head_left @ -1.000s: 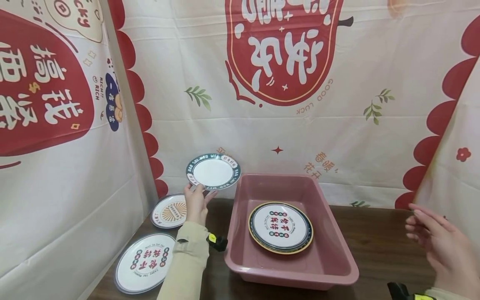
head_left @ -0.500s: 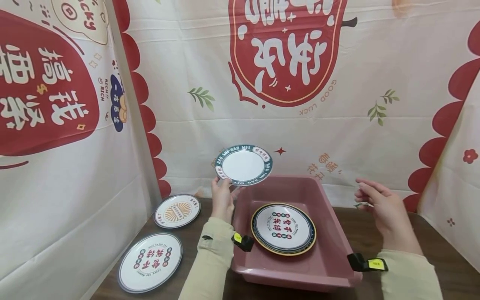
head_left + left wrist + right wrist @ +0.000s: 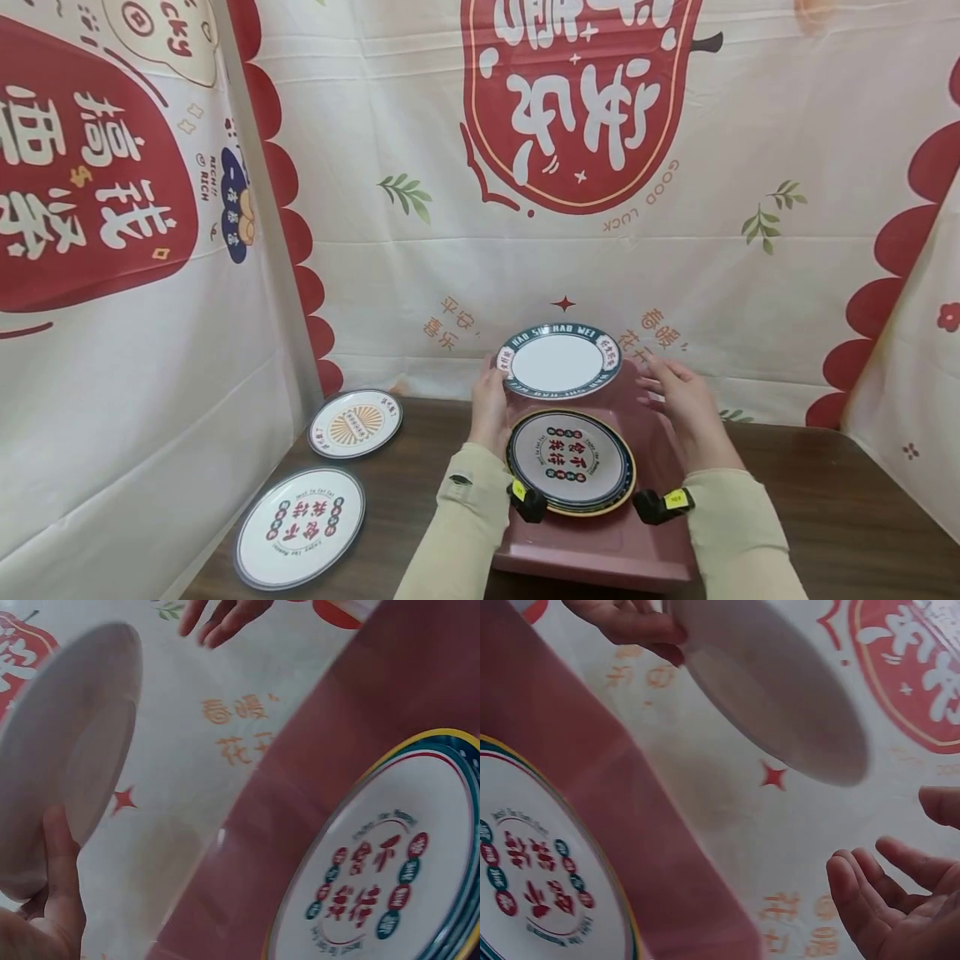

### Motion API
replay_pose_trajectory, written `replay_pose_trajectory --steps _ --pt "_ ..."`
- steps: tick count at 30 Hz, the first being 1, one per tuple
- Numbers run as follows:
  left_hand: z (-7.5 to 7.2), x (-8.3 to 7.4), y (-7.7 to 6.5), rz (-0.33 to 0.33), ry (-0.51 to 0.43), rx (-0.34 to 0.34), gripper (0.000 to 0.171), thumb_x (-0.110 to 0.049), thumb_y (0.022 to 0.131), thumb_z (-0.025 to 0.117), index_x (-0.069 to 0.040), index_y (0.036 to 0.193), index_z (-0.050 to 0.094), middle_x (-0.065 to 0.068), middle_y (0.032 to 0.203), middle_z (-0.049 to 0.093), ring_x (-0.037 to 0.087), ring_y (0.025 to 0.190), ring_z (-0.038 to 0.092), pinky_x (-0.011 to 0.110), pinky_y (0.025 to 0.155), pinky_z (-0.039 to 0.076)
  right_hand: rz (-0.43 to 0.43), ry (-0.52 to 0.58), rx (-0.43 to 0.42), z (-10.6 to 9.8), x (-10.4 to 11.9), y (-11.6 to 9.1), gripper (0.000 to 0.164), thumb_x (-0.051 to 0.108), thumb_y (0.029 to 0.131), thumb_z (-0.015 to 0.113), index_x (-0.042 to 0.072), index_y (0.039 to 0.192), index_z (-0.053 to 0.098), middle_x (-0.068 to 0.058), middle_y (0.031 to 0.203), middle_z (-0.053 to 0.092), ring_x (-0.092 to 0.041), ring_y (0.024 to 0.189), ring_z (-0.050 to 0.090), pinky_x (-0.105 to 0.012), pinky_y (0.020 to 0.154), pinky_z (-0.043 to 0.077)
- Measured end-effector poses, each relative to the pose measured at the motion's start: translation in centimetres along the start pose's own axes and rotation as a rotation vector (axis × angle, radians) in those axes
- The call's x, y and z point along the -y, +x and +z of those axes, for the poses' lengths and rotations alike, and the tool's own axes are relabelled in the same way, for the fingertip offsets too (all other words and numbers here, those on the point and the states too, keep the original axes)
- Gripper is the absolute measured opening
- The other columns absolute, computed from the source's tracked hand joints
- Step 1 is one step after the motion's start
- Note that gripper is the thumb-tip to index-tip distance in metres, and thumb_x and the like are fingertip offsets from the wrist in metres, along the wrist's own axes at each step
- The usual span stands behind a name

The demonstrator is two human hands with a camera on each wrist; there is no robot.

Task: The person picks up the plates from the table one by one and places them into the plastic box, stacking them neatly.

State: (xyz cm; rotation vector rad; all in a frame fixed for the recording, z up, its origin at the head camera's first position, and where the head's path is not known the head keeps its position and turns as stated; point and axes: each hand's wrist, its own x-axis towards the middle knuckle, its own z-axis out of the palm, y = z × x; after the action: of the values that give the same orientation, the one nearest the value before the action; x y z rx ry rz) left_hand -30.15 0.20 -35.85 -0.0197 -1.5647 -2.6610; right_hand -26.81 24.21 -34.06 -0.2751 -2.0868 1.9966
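Observation:
My left hand (image 3: 491, 408) grips the left edge of a white plate with a dark green lettered rim (image 3: 558, 361), its fingers underneath. The plate hangs above the far part of a pink plastic basin (image 3: 592, 550). In the left wrist view the pale underside of that plate (image 3: 82, 742) shows, with the thumb and fingers at its edge. To the right of the plate my right hand (image 3: 688, 408) is held with fingers apart, touching nothing; the right wrist view shows a gap between those fingers (image 3: 855, 900) and the plate. Inside the basin lies a stack of plates (image 3: 572, 461), a red-lettered one on top.
Two more plates lie on the dark wooden table (image 3: 420, 467) left of the basin: a small one with an orange sunburst (image 3: 355, 423) and a larger red-lettered one (image 3: 300, 528). A printed white cloth (image 3: 375, 275) hangs behind and at both sides.
My left hand has carried the green-rimmed plate rightward from above the small plate to over the basin. My right hand has come in from the far right to beside it.

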Motion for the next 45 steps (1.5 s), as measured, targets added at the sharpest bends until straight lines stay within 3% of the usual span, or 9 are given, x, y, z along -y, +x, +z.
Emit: replay_pose_trajectory --steps 2,4,8,12,17,26,34,39,45 --pt "0.0 0.5 0.0 -0.018 0.001 -0.003 0.044 -0.009 0.092 0.037 -0.009 0.135 0.043 0.016 0.111 0.058 0.018 0.080 0.060 0.030 0.071 0.051 0.025 0.029 0.004 0.5 -0.3 0.1 0.062 0.049 0.089 0.053 0.005 0.132 0.048 -0.012 0.114 0.060 -0.017 0.094 0.060 -0.037 0.082 0.050" --pt "0.0 0.9 -0.1 -0.040 0.018 -0.008 0.037 -0.012 0.093 0.037 -0.005 0.128 0.048 0.015 0.105 0.059 0.019 0.080 0.060 0.032 0.071 0.051 0.056 -0.037 0.026 1.0 0.1 -0.4 0.068 0.054 0.090 0.046 0.005 0.137 0.042 -0.008 0.115 0.058 -0.015 0.098 0.058 -0.034 0.086 0.048" --pt "0.0 1.7 -0.2 -0.043 0.107 -0.044 0.031 -0.017 0.095 0.038 0.001 0.114 0.055 0.011 0.092 0.063 0.016 0.072 0.061 0.031 0.069 0.051 0.097 -0.029 0.039 1.3 -0.4 -0.2 0.066 0.052 0.093 0.042 0.002 0.137 0.041 0.002 0.100 0.059 -0.011 0.092 0.056 -0.027 0.081 0.047" --pt "0.0 2.3 -0.2 -0.031 0.179 -0.041 0.028 -0.016 0.095 0.038 0.001 0.104 0.059 0.008 0.079 0.064 0.013 0.063 0.061 0.030 0.063 0.053 0.153 0.074 0.056 1.3 -1.4 0.0 0.063 0.045 0.095 0.041 0.000 0.139 0.036 0.006 0.093 0.058 -0.007 0.085 0.056 -0.023 0.078 0.048" --pt "-0.2 2.7 -0.1 -0.019 0.222 -0.041 0.029 -0.012 0.093 0.036 0.005 0.108 0.056 0.007 0.075 0.059 0.011 0.058 0.058 0.030 0.059 0.053 0.155 0.126 0.058 1.2 -2.2 0.0 0.059 0.038 0.097 0.041 0.001 0.142 0.030 0.003 0.099 0.056 -0.005 0.085 0.056 -0.019 0.075 0.049" --pt "-0.5 2.7 -0.1 -0.024 0.380 -0.083 0.030 -0.024 0.098 0.038 0.000 0.108 0.054 0.005 0.081 0.055 0.012 0.065 0.054 0.027 0.063 0.049 0.147 -0.110 -0.001 1.9 -2.8 0.1 0.047 0.028 0.099 0.041 0.002 0.139 0.039 -0.015 0.123 0.047 -0.013 0.088 0.051 -0.020 0.070 0.048" --pt "-1.1 3.0 0.3 -0.047 0.465 -0.097 0.028 -0.025 0.100 0.037 -0.002 0.105 0.052 0.006 0.080 0.051 0.013 0.061 0.050 0.027 0.056 0.048 0.098 -0.282 0.046 2.0 -4.7 1.3 0.047 0.027 0.096 0.049 -0.001 0.133 0.045 -0.024 0.119 0.048 -0.030 0.095 0.053 -0.044 0.086 0.047" --pt "-1.3 3.5 0.5 0.017 0.646 -0.142 0.027 -0.017 0.098 0.040 0.002 0.100 0.060 0.007 0.076 0.054 0.014 0.059 0.049 0.027 0.052 0.047 0.103 -0.349 0.049 2.2 -5.1 1.6 0.044 0.017 0.093 0.053 -0.004 0.131 0.046 -0.026 0.119 0.049 -0.034 0.096 0.054 -0.045 0.086 0.047" --pt "-1.2 3.9 0.4 0.135 1.058 -0.135 0.019 -0.006 0.092 0.051 0.000 0.085 0.068 0.006 0.070 0.060 0.015 0.060 0.053 0.029 0.057 0.046 0.066 -0.598 0.108 2.8 -4.5 0.2 0.041 0.003 0.089 0.049 -0.012 0.127 0.044 -0.030 0.121 0.047 -0.039 0.102 0.049 -0.050 0.088 0.045"
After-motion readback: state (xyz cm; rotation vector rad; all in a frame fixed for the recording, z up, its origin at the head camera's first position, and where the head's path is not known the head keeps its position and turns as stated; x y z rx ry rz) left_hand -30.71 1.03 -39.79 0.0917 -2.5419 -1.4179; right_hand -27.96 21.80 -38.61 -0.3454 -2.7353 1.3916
